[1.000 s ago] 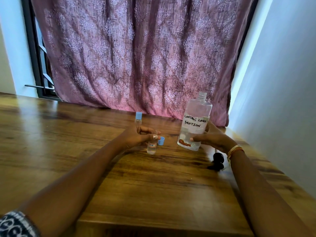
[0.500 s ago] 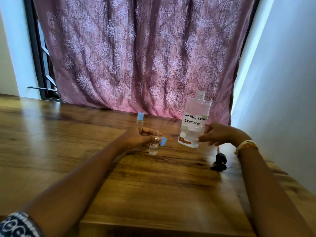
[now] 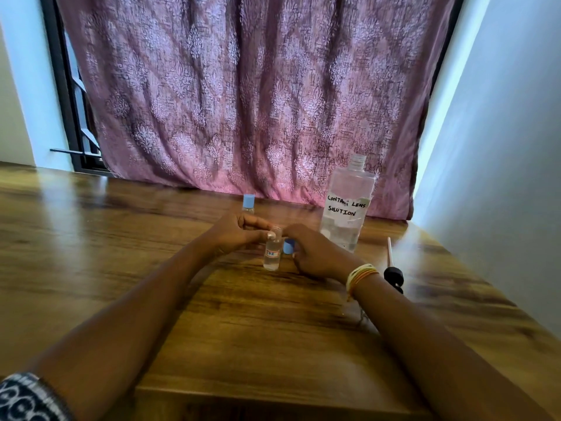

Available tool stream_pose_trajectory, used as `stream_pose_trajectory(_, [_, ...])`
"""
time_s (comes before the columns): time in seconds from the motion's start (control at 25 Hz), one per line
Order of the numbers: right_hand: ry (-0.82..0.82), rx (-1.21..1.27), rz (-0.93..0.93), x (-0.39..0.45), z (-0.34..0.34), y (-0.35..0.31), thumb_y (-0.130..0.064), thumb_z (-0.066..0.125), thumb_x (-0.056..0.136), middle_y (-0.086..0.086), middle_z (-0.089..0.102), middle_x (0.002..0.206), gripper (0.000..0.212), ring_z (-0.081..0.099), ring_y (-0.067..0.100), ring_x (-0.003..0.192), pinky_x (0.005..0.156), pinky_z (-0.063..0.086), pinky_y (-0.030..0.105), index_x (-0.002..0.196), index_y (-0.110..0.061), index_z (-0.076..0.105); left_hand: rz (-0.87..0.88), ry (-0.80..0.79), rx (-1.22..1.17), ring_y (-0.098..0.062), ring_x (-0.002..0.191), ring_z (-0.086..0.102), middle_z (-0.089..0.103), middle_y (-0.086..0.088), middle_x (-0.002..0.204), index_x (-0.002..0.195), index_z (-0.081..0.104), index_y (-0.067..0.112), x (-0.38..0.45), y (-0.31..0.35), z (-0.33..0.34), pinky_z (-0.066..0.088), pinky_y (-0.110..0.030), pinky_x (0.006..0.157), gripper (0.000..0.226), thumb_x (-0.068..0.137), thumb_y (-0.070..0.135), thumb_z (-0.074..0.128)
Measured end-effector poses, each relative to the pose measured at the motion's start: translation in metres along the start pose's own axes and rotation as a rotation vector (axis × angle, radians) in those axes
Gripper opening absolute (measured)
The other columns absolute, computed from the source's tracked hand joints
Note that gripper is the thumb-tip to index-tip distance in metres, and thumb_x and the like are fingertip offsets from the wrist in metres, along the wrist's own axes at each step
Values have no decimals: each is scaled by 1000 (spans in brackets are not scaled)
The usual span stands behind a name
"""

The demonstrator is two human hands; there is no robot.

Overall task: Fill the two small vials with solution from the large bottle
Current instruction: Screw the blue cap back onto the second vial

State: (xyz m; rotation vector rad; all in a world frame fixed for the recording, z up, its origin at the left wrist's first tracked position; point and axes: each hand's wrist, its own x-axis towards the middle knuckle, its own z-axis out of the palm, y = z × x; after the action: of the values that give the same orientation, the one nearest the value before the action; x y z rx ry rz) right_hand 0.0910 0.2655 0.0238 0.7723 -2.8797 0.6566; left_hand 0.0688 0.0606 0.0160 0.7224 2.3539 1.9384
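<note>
Open vial pinched by left hand, right hand grasping blue cap

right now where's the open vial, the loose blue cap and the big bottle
open vial [image 3: 272, 253], head view, on its labelled body
loose blue cap [image 3: 288, 247], head view, on its side wall
big bottle [image 3: 346, 208], head view, on its handwritten label

Both forearms reach forward and converge. The left hand pinches with curled fingers; the right hand lies knuckles-up, its fingers curled down, banded wrist behind.
</note>
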Motion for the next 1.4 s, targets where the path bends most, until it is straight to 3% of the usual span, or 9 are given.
stream_pose_trajectory(0.08, [-44,-56,18,1,4,-1,-54,45,66,-3,56,117,56,51,12,98,84,43,30,114,-29,55,5,-12,-11,-5,75,71,76,3,83,100,71,2,0,0,0,58,-19,72,21,80,-5,68])
stream_pose_trajectory(0.24, [103,-222,-35,6,-2,9,-11,61,79,6,64,98,19,57,19,87,75,44,28,97,-14,65,11,-21,-42,-6,75,71,77,5,81,94,73,9,-1,-1,0,58,-19,72,20,80,-3,69])
stream_pose_trajectory(0.4, [373,131,34,2,-12,6,-7,74,71,1,63,82,19,53,6,68,61,41,19,85,-12,62,11,-26,-43,-7,77,71,77,3,83,82,77,23,-2,0,0,58,-19,73,21,79,3,72])
stream_pose_trajectory(0.48, [436,337,-1,1,-16,1,-3,72,76,-2,60,83,23,54,7,72,65,44,13,93,-16,63,9,-28,-31,-7,77,71,77,3,84,80,78,25,-2,0,1,57,-19,74,21,78,5,73])
stream_pose_trajectory(0.64, [493,565,-150,0,-15,-12,-4,71,82,-6,70,86,18,64,6,77,72,51,17,96,-15,71,14,-30,-32,-9,82,72,78,0,89,82,79,26,-3,1,1,56,-19,71,20,76,7,75])
stream_pose_trajectory(0.92, [452,626,-205,-1,-10,-22,1,77,74,-5,72,90,29,72,11,86,77,57,21,83,-24,68,14,-76,11,-15,91,70,77,-4,98,93,77,18,-4,1,1,55,-31,87,22,74,7,78])
stream_pose_trajectory(1.12, [398,516,-220,0,-9,-25,4,72,78,-6,71,95,34,69,4,91,81,55,19,100,-22,70,-16,-55,41,-21,93,68,75,-9,102,100,76,11,-4,0,0,52,-41,91,27,73,11,79])
stream_pose_trajectory(1.28, [459,464,-146,-1,-1,-29,-20,83,72,-8,69,88,35,65,4,79,70,53,18,104,-19,70,-31,-45,33,-21,89,67,74,-13,99,104,73,4,-5,2,2,53,-39,87,28,76,3,75])
stream_pose_trajectory(1.4, [382,615,-105,-1,0,-30,-16,73,82,2,67,113,42,64,7,101,82,54,21,121,-16,59,-57,-37,9,-30,93,67,71,-22,104,103,72,-1,-7,4,5,54,-41,88,28,76,3,75])
